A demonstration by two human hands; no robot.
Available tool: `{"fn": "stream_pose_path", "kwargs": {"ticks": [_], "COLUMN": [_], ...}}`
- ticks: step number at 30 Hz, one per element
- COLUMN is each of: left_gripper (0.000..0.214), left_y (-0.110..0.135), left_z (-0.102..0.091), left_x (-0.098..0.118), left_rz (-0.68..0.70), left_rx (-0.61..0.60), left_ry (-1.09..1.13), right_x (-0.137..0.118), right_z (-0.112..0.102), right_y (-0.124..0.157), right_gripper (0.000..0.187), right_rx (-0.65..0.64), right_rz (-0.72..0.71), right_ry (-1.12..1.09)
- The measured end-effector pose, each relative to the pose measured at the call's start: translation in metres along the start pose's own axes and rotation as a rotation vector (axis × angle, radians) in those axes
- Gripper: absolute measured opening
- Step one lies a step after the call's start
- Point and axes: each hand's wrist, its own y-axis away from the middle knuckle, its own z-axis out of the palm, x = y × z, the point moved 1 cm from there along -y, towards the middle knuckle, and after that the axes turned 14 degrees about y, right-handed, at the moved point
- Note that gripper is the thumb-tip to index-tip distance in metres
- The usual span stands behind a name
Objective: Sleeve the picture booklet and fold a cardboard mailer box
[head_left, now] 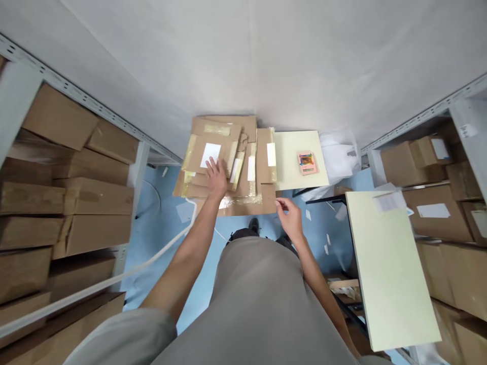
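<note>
Left hand (216, 178) flat and open on flattened cardboard stack (228, 165) against the wall; right hand (291, 217) open, empty, beside its edge. Could slide apart: loose, overlapping, slick with tape.

Even bright light, soft shadows, fisheye edges.

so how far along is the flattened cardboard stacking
Done: several flattened cartons already lie piled on the pale table, tape and white labels showing. In hand: the left hand presses flat on the pile's top; the right hand hovers open at its near right corner, holding nothing. Left: the pieces sit skewed, edges not squared. Many full boxes stand on the shelves either side.
</note>
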Motion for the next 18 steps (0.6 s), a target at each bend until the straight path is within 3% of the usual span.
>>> {"fn": "stream_pose_path", "kwargs": {"ticks": [5,10,14,18], "left_gripper": [0.078,0.079,0.061,0.052], "left_y": [-0.033,-0.035,-0.036,-0.041], "left_z": [-0.008,-0.019,-0.044,-0.083], "left_x": [-0.015,-0.029,-0.017,0.02], "left_rz": [0.071,0.179,0.25,0.35], "left_rx": [-0.209,-0.271,-0.199,0.002], "left_ry": [-0.084,-0.108,-0.063,0.055], "right_x": [-0.011,-0.008,-0.009,-0.01], "right_z": [0.012,0.02,0.019,0.012], "right_y": [0.006,0.016,0.015,0.005], "right_gripper": [0.028,0.029,0.029,0.03], "right_rx": [-0.002,0.011,0.023,0.038], "right_rz": [0.036,0.077,0.06,0.032], "right_ry": [0.019,0.013,0.017,-0.01]}}
